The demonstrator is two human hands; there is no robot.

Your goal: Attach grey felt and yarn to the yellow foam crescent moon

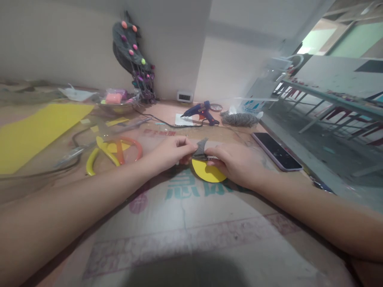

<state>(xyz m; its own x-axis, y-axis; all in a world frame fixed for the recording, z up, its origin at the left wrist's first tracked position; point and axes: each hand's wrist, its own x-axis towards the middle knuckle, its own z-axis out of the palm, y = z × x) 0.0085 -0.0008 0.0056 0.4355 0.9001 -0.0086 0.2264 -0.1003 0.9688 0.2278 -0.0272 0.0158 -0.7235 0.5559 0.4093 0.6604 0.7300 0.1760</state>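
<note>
Between my hands, in the middle of the view, is a small dark grey piece (pixel 201 148) that looks like felt or cloth, with a pointed top. My left hand (pixel 178 150) pinches its left edge between thumb and fingertips. On the other side my right hand (pixel 231 161) is closed, its fingertips on the grey piece and on a yellow disc (pixel 208 171). The disc lies under the grey piece, its upper part covered. Whether the two are joined I cannot tell.
Behind my hands a blue glue gun (pixel 202 113) rests near a white card. Scissors with yellow and orange handles (pixel 119 151) lie left, by a yellow sheet (pixel 38 133). A phone (pixel 277 151) and grey yarn (pixel 240 118) are right. A grey crescent with pompoms (pixel 128 48) leans on the wall.
</note>
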